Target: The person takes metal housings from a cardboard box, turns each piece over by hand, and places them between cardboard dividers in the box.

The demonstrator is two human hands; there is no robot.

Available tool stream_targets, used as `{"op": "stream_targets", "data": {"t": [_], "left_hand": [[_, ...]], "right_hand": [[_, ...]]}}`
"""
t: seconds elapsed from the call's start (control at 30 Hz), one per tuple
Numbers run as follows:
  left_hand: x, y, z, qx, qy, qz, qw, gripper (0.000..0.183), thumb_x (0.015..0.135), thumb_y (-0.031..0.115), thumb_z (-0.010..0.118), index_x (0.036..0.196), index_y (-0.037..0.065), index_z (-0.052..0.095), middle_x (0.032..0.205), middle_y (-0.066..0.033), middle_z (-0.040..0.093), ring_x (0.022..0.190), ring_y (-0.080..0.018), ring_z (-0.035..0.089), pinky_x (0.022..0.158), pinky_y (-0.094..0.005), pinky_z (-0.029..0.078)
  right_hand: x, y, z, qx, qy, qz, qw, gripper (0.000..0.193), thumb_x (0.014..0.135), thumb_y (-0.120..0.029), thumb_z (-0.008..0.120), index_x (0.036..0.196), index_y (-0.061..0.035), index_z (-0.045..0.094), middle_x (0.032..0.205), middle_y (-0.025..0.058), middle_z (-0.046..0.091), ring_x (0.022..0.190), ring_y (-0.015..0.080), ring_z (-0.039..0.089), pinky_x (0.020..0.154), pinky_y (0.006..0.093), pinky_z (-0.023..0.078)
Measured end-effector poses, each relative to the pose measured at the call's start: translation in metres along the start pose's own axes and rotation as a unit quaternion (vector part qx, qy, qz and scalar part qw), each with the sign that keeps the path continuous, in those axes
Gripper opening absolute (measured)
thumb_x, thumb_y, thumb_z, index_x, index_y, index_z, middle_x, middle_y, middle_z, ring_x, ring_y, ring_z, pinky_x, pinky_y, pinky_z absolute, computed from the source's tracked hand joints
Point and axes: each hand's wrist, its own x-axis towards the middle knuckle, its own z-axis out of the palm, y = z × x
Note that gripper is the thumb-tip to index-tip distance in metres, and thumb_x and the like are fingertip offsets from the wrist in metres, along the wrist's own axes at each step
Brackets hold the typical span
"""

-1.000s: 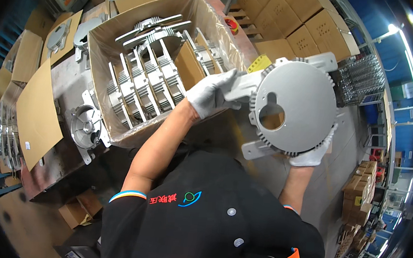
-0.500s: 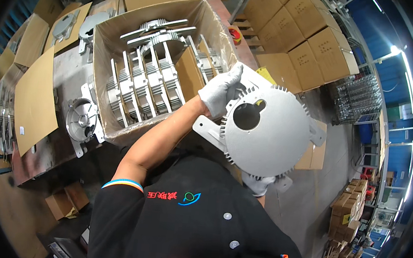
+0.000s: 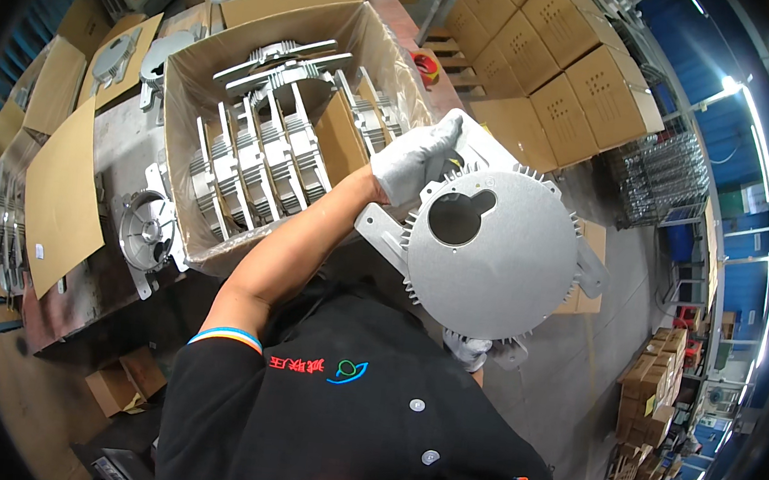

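Note:
A silver-grey round metal casting (image 3: 501,268) is held up in front of my chest. It has short cooling fins round its rim, flat mounting legs, and a keyhole-shaped opening in its smooth face. At its upper left, my left hand (image 3: 414,162), in a white glove, grips one of the legs. My right hand (image 3: 467,346), gloved too, is closed at the casting's lower edge; the casting hides part of its fingers. To the left, similar finned castings (image 3: 259,160) stand in rows inside a plastic-lined cardboard box (image 3: 246,251), separated by cardboard sheets.
Another round casting (image 3: 149,230) lies on the table beside the box. A cardboard sheet (image 3: 63,198) leans further left, with more castings behind it. A tape roll (image 3: 426,68) sits at the table's far edge. Stacked cartons (image 3: 566,100) and a wire cage (image 3: 664,184) stand at right.
The casting has turned and tilted slightly, and its smooth face shows more squarely. Both hands keep their hold. The whole view has shifted slightly.

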Motion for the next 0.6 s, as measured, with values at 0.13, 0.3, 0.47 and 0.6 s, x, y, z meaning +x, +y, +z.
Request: {"op": "stream_targets", "data": {"t": [0.13,0.3,0.47,0.6], "left_hand": [[0.004,-0.006,-0.002,-0.002,0.02,-0.002,1.0,0.04,0.09,0.04,0.041,0.106,0.005,0.05,0.1,-0.0098,0.059,0.088,-0.0189,0.06,0.078,-0.0311,0.049],[0.008,-0.014,0.004,-0.016,0.012,-0.033,0.999,0.048,0.089,0.044,0.038,0.113,0.004,0.047,0.105,-0.012,0.057,0.095,-0.0192,0.058,0.081,-0.0312,0.048],[0.007,-0.003,0.009,-0.034,-0.059,-0.123,0.99,0.052,0.088,0.047,0.037,0.114,0.003,0.047,0.109,-0.0132,0.055,0.097,-0.0199,0.056,0.085,-0.032,0.046],[0.021,-0.001,0.005,-0.003,-0.049,-0.127,0.991,0.057,0.087,0.051,0.037,0.113,0.003,0.048,0.112,-0.0149,0.053,0.097,-0.0194,0.056,0.077,-0.029,0.049]], "right_hand": [[0.003,-0.006,-0.009,0.005,-0.077,0.007,0.997,0.053,0.086,-0.047,0.036,0.122,-0.0084,0.04,0.121,0.0099,0.044,0.112,0.0253,0.042,0.092,0.0413,0.034],[0.01,-0.013,-0.022,0.009,-0.168,0.016,0.986,0.053,0.086,-0.048,0.035,0.123,-0.0101,0.041,0.124,0.0087,0.043,0.115,0.0251,0.04,0.094,0.0409,0.033],[0.017,-0.019,-0.03,0.016,-0.259,0.024,0.965,0.053,0.086,-0.049,0.034,0.123,-0.0119,0.042,0.127,0.0075,0.041,0.117,0.0248,0.038,0.095,0.0405,0.032],[0.019,-0.019,-0.03,0.025,-0.329,0.025,0.944,0.054,0.086,-0.05,0.034,0.124,-0.0132,0.042,0.129,0.0065,0.04,0.119,0.0246,0.037,0.097,0.0402,0.031]]}}
